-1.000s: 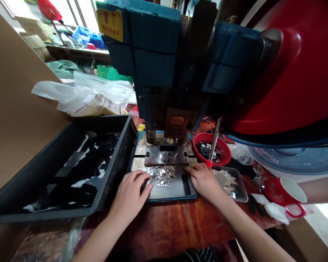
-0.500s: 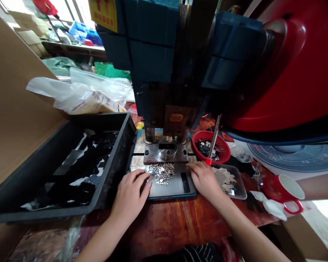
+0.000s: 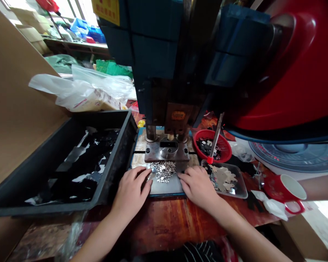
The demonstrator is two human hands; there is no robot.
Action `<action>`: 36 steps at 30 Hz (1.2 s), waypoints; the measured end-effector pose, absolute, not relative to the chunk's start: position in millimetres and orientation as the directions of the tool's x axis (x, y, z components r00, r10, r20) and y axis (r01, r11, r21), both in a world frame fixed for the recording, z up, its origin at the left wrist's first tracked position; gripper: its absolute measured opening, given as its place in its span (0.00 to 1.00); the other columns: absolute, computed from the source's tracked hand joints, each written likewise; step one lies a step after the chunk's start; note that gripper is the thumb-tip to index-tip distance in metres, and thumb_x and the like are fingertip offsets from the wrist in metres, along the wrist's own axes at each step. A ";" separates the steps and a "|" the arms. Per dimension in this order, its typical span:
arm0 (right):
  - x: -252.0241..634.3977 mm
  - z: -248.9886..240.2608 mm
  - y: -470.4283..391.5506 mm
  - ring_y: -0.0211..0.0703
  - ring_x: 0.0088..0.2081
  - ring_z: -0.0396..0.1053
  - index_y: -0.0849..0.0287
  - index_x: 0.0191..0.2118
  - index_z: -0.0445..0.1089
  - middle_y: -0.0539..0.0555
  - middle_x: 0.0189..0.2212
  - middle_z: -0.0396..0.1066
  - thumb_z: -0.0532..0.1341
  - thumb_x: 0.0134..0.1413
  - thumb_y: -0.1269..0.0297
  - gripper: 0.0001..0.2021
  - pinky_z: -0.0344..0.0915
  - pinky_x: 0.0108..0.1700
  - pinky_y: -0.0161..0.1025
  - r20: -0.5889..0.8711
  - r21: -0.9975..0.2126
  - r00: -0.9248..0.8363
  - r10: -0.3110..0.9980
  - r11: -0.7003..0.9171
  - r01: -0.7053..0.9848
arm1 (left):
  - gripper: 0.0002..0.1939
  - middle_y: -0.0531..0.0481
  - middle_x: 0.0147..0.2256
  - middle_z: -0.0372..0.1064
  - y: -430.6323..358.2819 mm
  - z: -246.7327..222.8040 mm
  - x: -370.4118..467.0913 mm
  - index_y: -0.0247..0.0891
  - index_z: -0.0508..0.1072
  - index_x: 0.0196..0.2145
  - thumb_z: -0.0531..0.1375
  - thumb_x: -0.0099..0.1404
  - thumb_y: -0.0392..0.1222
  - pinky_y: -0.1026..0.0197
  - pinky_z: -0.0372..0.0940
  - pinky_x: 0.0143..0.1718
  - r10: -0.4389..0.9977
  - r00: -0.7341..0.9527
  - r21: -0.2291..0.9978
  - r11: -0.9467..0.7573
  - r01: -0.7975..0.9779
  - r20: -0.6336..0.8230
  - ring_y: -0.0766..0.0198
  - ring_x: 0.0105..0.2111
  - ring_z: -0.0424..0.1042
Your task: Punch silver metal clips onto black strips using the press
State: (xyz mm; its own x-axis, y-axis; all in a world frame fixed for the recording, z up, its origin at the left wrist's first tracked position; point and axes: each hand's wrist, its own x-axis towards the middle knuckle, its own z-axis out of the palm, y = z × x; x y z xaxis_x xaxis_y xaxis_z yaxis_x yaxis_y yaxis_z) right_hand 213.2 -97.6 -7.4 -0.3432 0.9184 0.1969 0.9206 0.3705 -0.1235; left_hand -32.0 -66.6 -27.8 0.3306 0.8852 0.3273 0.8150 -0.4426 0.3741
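Note:
My left hand [image 3: 132, 187] rests at the left edge of a metal plate [image 3: 166, 188], fingers bent. A small shiny bit shows at its fingertips, too small to name. Beside those fingers lies a pile of small silvery metal studs [image 3: 164, 171]. My right hand [image 3: 198, 185] is on the plate's right side, fingers closed on a black strip [image 3: 183, 172], mostly hidden under them. Just behind the pile sits a steel die block [image 3: 168, 154] with a round raised part and a dark slot, below the blue press [image 3: 153, 54].
A black bin [image 3: 109, 174] of dark sheet pieces stands left. On the right are a red basket [image 3: 228, 154] of small parts, a metal rod [image 3: 216, 136] with a red end, a clear tray [image 3: 242, 182] of flat metal pieces, a red mug [image 3: 276, 187] and a large red wheel cover [image 3: 295, 80].
My right hand has moved left over the black strip, which lay uncovered on the plate before. My left hand has barely moved. The view has shifted slightly.

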 end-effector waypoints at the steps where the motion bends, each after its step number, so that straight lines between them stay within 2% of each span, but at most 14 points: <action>1: 211.8 -8.7 -103.5 0.46 0.37 0.62 0.53 0.41 0.73 0.54 0.32 0.69 0.55 0.58 0.67 0.11 0.56 0.43 0.45 0.213 -0.141 -0.363 0.907 0.396 0.907 | 0.16 0.44 0.47 0.67 -66.2 -26.8 -31.8 0.42 0.72 0.47 0.54 0.63 0.44 0.46 0.62 0.49 0.886 0.334 0.375 -0.443 0.815 0.322 0.51 0.47 0.66; 10: 203.4 -31.6 -133.3 0.44 0.38 0.63 0.54 0.43 0.71 0.53 0.33 0.69 0.55 0.59 0.67 0.09 0.54 0.53 0.49 0.365 -0.250 -0.332 0.870 0.435 0.865 | 0.15 0.45 0.48 0.66 -64.8 -19.0 -30.0 0.44 0.71 0.48 0.53 0.64 0.42 0.46 0.62 0.49 0.887 0.382 0.349 -0.455 0.819 0.259 0.51 0.48 0.63; 15: 200.9 -42.1 -141.2 0.43 0.37 0.64 0.53 0.41 0.71 0.52 0.31 0.71 0.54 0.59 0.71 0.09 0.54 0.55 0.50 0.423 -0.291 -0.316 0.849 0.457 0.840 | 0.14 0.45 0.48 0.65 -61.6 -15.7 -31.1 0.45 0.71 0.46 0.54 0.64 0.42 0.46 0.61 0.49 0.886 0.402 0.351 -0.462 0.814 0.233 0.52 0.48 0.63; 21: 193.2 -40.1 -142.2 0.42 0.36 0.65 0.54 0.37 0.70 0.51 0.30 0.71 0.55 0.59 0.71 0.08 0.53 0.55 0.50 0.461 -0.354 -0.221 0.859 0.406 0.842 | 0.10 0.46 0.48 0.65 -57.0 -10.3 -32.3 0.43 0.72 0.41 0.56 0.62 0.43 0.47 0.61 0.49 0.901 0.390 0.395 -0.434 0.810 0.191 0.52 0.48 0.63; 25: 189.2 -28.9 -131.8 0.41 0.35 0.64 0.54 0.35 0.70 0.50 0.29 0.69 0.54 0.59 0.71 0.08 0.54 0.54 0.49 0.454 -0.371 -0.214 0.865 0.402 0.837 | 0.07 0.47 0.47 0.65 -53.8 -8.3 -32.1 0.42 0.72 0.37 0.57 0.61 0.42 0.49 0.60 0.49 0.899 0.397 0.444 -0.436 0.783 0.183 0.53 0.47 0.63; 28: 189.7 -18.6 -109.6 0.42 0.36 0.64 0.56 0.36 0.70 0.52 0.31 0.69 0.55 0.59 0.69 0.07 0.57 0.49 0.46 0.488 -0.387 -0.186 0.853 0.403 0.829 | 0.06 0.47 0.45 0.66 -52.6 -6.4 -31.6 0.41 0.72 0.36 0.58 0.61 0.43 0.50 0.60 0.49 0.897 0.395 0.480 -0.441 0.758 0.201 0.53 0.47 0.64; 33: 189.3 -1.9 -47.8 0.45 0.38 0.64 0.56 0.33 0.72 0.52 0.33 0.71 0.58 0.58 0.65 0.06 0.58 0.44 0.43 0.522 -0.464 -0.017 0.853 0.301 0.833 | 0.03 0.50 0.36 0.70 -54.0 -7.2 -30.9 0.41 0.71 0.33 0.57 0.62 0.39 0.53 0.63 0.43 0.907 0.387 0.551 -0.410 0.727 0.165 0.56 0.40 0.68; 36: 184.8 4.5 -14.7 0.45 0.38 0.64 0.56 0.33 0.73 0.53 0.33 0.71 0.58 0.57 0.64 0.07 0.58 0.42 0.41 0.546 -0.445 0.038 0.837 0.252 0.860 | 0.10 0.50 0.36 0.71 -55.9 -7.7 -31.4 0.42 0.70 0.43 0.55 0.64 0.38 0.55 0.64 0.42 0.916 0.361 0.617 -0.387 0.685 0.174 0.58 0.38 0.70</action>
